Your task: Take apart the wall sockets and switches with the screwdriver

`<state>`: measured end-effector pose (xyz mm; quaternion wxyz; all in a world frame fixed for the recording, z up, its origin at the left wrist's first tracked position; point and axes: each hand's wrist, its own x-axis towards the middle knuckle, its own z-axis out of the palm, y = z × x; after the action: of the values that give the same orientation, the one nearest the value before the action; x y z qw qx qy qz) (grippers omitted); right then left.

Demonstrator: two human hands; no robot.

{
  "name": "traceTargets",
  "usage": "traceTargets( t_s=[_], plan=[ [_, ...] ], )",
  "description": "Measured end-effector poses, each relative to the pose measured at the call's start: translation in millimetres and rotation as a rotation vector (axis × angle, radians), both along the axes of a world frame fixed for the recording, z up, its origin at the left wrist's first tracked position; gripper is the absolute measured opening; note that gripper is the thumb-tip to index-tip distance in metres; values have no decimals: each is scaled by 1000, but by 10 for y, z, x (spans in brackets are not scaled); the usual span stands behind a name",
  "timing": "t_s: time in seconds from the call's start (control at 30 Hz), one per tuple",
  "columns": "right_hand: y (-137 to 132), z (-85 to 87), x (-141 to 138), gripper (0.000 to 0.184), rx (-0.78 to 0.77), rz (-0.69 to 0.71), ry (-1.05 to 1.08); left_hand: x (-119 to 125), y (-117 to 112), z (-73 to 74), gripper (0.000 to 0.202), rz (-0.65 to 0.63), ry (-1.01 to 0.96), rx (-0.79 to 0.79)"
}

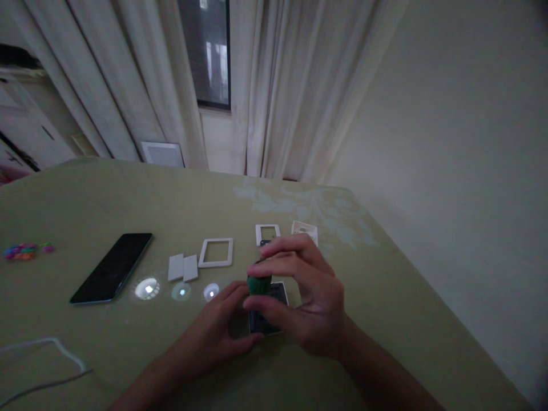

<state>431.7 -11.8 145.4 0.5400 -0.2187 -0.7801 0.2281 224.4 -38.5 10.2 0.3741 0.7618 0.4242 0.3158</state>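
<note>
Pinched between the thumb and fingers of my right hand (314, 302) is a thick green handle, which looks like that of a screwdriver (257, 284); its shaft is hidden. It stands over a dark square wall-switch module (259, 324) with a white edge, lying on the table. My left hand (214, 326) grips the module from its left side, thumb at the near edge and fingers at the far side. Beyond the hands lie a small white frame (258, 235) and a white plastic box-like part (305, 228), both partly covered by my right fingers.
A larger white frame (216, 264) and two white plates (175, 267) lie left of the module. Farther left are a black phone (113, 268), small colourful beads (24, 251) and a pale cable (55, 342). The table (128, 200) meets curtains and a wall.
</note>
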Motion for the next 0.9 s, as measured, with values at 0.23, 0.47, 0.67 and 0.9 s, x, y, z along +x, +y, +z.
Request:
traceTargets(
  t_s=[0.23, 0.47, 0.67, 0.9],
  plan=[
    [22, 21, 2, 25, -19, 20, -18, -12, 9, -12, 54, 8, -6, 26],
    [28, -23, 9, 26, -100, 82, 42, -1, 5, 35, 57, -21, -48, 24],
    [23, -8, 58, 25, -106, 86, 18, -3, -2, 83, 60, -10, -33, 16],
    [19, 75, 99, 27, 30, -48, -210, -3, 6, 52, 62, -3, -15, 31]
  ],
)
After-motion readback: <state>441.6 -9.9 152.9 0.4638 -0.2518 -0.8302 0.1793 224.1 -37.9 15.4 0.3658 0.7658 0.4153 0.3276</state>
